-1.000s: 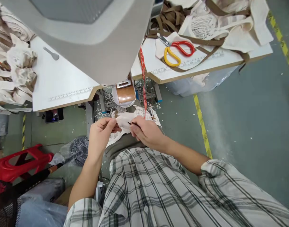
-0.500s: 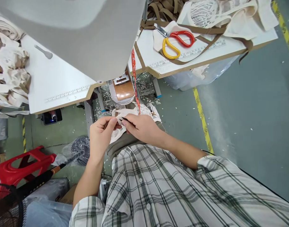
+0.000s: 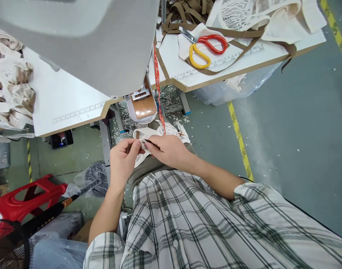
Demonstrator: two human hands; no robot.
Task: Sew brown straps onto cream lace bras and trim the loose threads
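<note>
Over my lap, my left hand point(image 3: 123, 158) pinches the edge of a white fabric piece point(image 3: 145, 132) between thumb and fingertips. My right hand point(image 3: 172, 150) is closed around a thin dark pointed tool point(image 3: 146, 141), its tip at the fabric close to the left fingertips. Most of that tool is hidden inside the fist, so its exact kind does not show. White lace-patterned fabric point(image 3: 183, 133) with a small brown bow lies beyond the right hand. A twisted red strip point(image 3: 156, 78) hangs down to the cloth just past my knuckles.
A large grey machine head point(image 3: 109, 48) overhangs the white worktable point(image 3: 61, 97). Scissors point(image 3: 200, 65) with red and yellow handles lie at right, near brown straps point(image 3: 187, 13) and white garments point(image 3: 285, 26). A red stool point(image 3: 31, 198) and mesh-guarded fan point(image 3: 11, 243) stand at left.
Both hands have come closer together, and the fabric stretched between them has bunched up, with less of it showing. The view has shifted slightly. Both hands keep their grip.
</note>
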